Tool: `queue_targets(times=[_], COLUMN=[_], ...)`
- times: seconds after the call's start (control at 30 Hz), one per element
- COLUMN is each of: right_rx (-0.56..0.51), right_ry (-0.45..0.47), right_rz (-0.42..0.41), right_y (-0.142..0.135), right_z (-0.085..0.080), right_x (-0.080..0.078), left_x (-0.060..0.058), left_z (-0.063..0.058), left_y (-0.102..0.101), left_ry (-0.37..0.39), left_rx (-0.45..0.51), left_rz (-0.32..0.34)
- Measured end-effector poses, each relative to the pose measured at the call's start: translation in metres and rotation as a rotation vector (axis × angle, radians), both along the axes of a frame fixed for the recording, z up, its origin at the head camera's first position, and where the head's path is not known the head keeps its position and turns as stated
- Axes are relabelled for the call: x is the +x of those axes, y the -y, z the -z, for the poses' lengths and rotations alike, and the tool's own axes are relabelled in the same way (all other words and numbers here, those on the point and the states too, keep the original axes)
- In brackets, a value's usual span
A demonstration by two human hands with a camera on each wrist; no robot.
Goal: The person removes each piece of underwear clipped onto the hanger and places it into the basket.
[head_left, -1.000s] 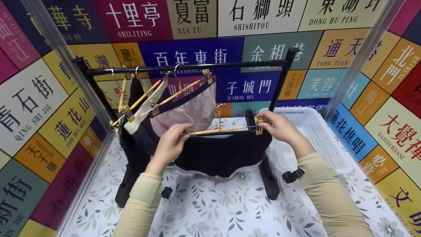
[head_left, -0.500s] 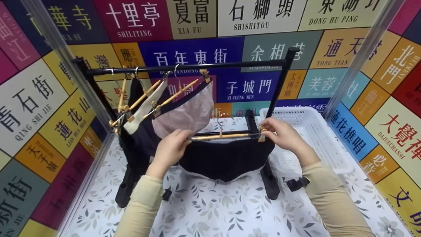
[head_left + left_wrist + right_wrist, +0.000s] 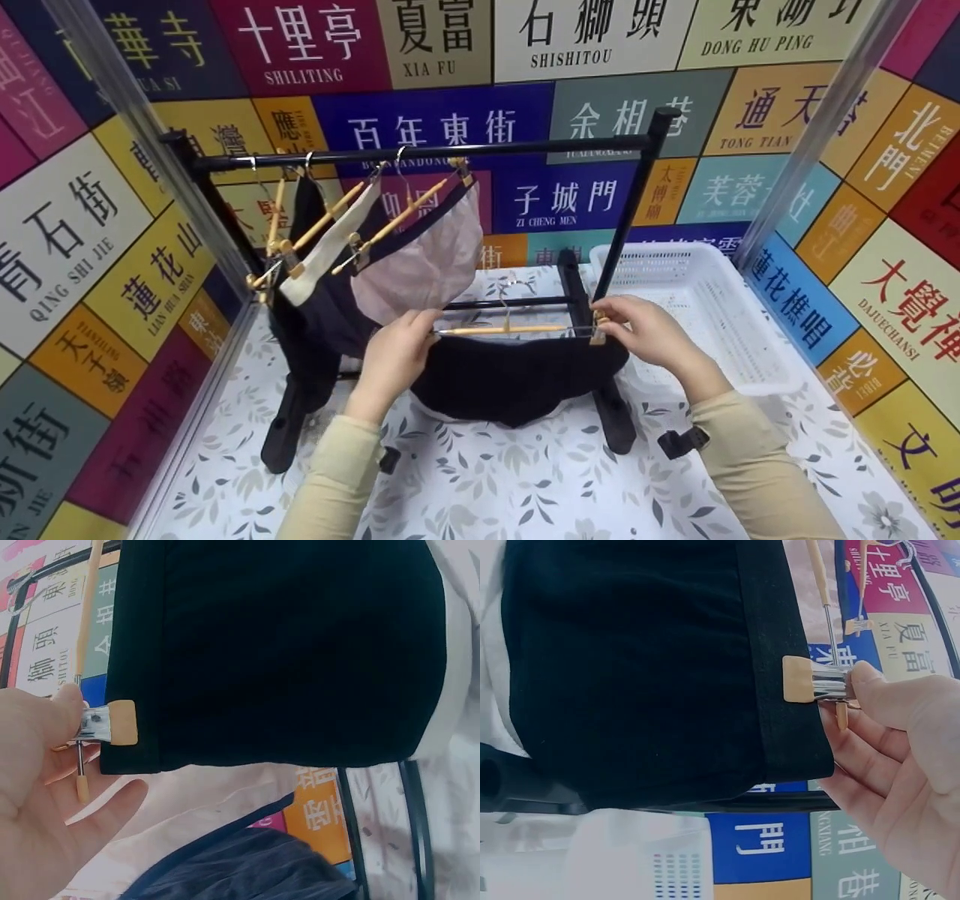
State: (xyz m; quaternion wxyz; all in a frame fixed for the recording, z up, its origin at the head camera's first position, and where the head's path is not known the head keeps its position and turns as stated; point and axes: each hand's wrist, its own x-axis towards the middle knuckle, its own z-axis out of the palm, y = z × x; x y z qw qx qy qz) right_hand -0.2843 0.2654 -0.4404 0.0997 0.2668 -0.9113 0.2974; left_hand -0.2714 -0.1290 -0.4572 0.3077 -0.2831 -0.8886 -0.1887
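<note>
Between both hands, a wooden clip hanger (image 3: pixel 536 329) holds a black garment (image 3: pixel 517 379) with a pale lower edge by its waistband. My left hand (image 3: pixel 397 360) pinches the left-end metal clip (image 3: pixel 96 724), thumb on top in the left wrist view. At the other end, the right clip (image 3: pixel 829 680) is pinched between thumb and fingers of my right hand (image 3: pixel 652 334). A tan pad of each clip lies on the waistband. The hanger's metal hook (image 3: pixel 505 300) points up, below and in front of the rack's top bar (image 3: pixel 525 149).
On the black rack's left half hang several clip hangers, with a pinkish garment (image 3: pixel 427 262), a dark garment with a cream waistband (image 3: pixel 330 247) and other dark clothes. A white plastic basket (image 3: pixel 720 300) stands behind my right hand. Leaf-patterned cloth (image 3: pixel 480 480) covers the table.
Both hands have lowered the hanger and black garment toward the table, bringing them slightly nearer to me. The hanger with the pinkish garment has swung slightly on the bar.
</note>
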Motion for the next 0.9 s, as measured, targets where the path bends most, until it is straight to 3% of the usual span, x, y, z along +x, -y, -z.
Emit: queue_targets(times=[0.4,0.9], right_rx=[0.009,0.052], right_ry=[0.016,0.024], right_rz=[-0.001,0.010], right_y=[-0.004,-0.001], right_z=[0.026,0.040], right_x=[0.008,0.010], left_x=[0.006,0.006], left_z=[0.020,0.037], left_y=[-0.003,-0.002], left_ry=[0.009,0.051], left_rx=[-0.045,-0.054], left_rz=[-0.012,-0.048])
